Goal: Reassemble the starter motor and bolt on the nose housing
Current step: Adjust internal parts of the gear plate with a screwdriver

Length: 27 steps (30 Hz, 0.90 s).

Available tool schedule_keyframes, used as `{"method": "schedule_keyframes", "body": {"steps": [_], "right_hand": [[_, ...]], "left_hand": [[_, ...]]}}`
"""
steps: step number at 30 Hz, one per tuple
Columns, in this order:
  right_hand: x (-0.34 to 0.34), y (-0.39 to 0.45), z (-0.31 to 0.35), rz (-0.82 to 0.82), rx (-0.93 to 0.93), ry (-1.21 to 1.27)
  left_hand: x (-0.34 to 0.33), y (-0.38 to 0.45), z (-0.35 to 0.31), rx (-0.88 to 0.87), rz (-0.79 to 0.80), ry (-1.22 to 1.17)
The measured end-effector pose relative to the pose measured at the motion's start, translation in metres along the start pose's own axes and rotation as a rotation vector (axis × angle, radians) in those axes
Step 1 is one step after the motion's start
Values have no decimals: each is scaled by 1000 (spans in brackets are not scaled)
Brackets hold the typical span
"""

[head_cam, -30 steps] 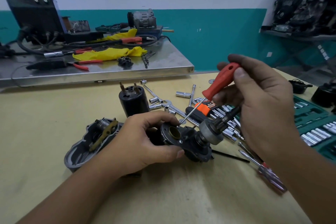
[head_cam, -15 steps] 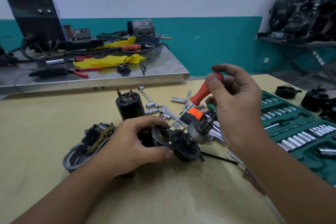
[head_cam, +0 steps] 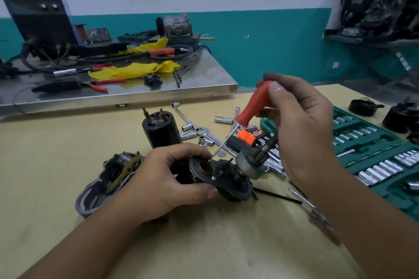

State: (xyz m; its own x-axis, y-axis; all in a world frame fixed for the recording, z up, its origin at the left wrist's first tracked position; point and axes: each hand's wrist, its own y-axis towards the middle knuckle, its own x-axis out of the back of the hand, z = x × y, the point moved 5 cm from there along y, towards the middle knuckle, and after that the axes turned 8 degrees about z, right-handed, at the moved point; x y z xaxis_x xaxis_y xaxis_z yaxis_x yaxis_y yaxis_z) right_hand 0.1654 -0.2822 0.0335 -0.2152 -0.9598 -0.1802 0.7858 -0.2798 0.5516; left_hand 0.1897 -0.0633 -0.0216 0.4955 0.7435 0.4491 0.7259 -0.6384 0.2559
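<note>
My left hand (head_cam: 172,179) grips the dark starter motor assembly (head_cam: 224,179) at the middle of the yellow table, its brass bushing (head_cam: 205,167) facing up. A silver pinion drive (head_cam: 249,163) sticks out of its right end. My right hand (head_cam: 297,127) holds a red-handled screwdriver (head_cam: 254,104) by the handle; the thin shaft slants down-left and its tip sits at the plate's rim beside the bushing. The grey nose housing (head_cam: 108,181) lies open on the table to the left, partly behind my left hand. A black cylindrical solenoid (head_cam: 159,129) stands upright behind.
Loose sockets and wrenches (head_cam: 204,131) lie scattered behind the motor. A green socket set case (head_cam: 371,149) lies open at the right, another screwdriver (head_cam: 315,208) in front of it. A steel bench (head_cam: 204,88) with cables, pliers and yellow cloth stands at the back.
My right hand shifted on the screwdriver handle, which now stands more upright, and the tip has come down to the plate by the bushing. My left hand keeps its grip on the motor.
</note>
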Motion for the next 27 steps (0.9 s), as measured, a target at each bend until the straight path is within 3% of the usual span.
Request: {"method": "schedule_keyframes", "body": {"steps": [3, 9, 13, 20, 24, 27], "right_hand": [[0, 1, -1, 68, -20, 46], [3, -1, 4, 10, 33, -10], [4, 1, 4, 86, 3, 106], [11, 0, 8, -23, 79, -73], [10, 0, 8, 75, 30, 67], [10, -2, 11, 57, 58, -33]], "left_hand": [[-1, -1, -1, 3, -1, -18], [-1, -1, -3, -3, -1, -27], [-1, -1, -2, 12, 8, -37], [-1, 1, -1, 29, -12, -50], [-1, 1, -2, 35, -13, -58], [-1, 0, -2, 36, 3, -70]]}}
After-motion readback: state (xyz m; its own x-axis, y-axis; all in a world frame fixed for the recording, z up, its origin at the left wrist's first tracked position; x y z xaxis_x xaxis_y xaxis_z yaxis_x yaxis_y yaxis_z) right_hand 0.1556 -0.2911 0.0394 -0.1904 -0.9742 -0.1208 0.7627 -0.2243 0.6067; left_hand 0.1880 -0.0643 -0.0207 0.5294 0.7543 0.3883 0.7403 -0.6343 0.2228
